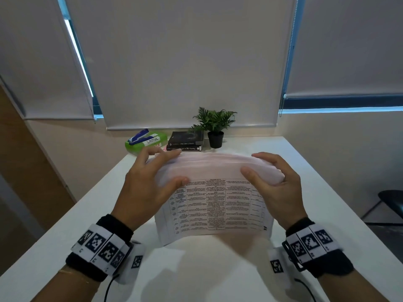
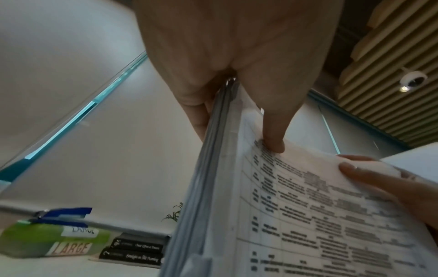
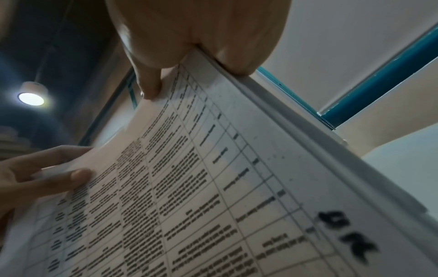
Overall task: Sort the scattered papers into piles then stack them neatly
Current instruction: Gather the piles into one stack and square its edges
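Observation:
A stack of printed papers with a ruled table of text stands on its lower edge on the white table, tilted toward me and bowed over at the top. My left hand grips the stack's left side, thumb on the printed face, fingers behind. My right hand grips the right side the same way. In the left wrist view the paper stack shows its layered edge under my thumb. The right wrist view shows the top sheet pinched at its upper corner.
At the table's far edge sit a green box labelled LARGE with a blue stapler on it, two stacked black books and a small potted plant. Blinds cover the windows behind. A dark chair stands right.

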`<state>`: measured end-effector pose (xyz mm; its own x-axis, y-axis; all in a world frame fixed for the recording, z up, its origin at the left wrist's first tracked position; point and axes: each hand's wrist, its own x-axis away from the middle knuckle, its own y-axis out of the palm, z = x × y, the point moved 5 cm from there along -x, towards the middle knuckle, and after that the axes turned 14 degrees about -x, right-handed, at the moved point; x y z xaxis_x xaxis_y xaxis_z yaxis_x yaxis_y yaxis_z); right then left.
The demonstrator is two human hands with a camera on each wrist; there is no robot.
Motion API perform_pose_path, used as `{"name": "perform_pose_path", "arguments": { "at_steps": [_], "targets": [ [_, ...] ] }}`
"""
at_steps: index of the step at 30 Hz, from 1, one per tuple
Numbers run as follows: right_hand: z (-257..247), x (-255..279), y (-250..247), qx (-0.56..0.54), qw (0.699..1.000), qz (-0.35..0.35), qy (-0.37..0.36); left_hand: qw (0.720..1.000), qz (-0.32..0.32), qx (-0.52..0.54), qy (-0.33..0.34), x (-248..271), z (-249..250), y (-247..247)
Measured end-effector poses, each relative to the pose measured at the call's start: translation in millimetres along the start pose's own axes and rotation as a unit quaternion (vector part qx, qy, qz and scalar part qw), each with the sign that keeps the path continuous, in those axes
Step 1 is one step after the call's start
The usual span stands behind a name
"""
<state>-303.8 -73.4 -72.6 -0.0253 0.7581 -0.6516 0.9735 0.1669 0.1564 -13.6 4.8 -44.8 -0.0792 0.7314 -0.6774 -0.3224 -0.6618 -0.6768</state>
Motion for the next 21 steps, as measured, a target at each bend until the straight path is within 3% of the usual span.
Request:
{"name": "perform_pose_path", "arguments": {
  "at_steps": [10,21],
  "targets": [
    [3.8,-4.2,-2.8,-0.002,1.0,0.0,0.022,1.0,0.017,-0.009,0.021,-2.3,-0.2,-0.6],
    [2.9,-4.7,-0.1,0.021,0.999,-0.021,-0.014,1.0,0.001,-0.012,0.024,-0.9,0.0,-2.6]
  ]
}}
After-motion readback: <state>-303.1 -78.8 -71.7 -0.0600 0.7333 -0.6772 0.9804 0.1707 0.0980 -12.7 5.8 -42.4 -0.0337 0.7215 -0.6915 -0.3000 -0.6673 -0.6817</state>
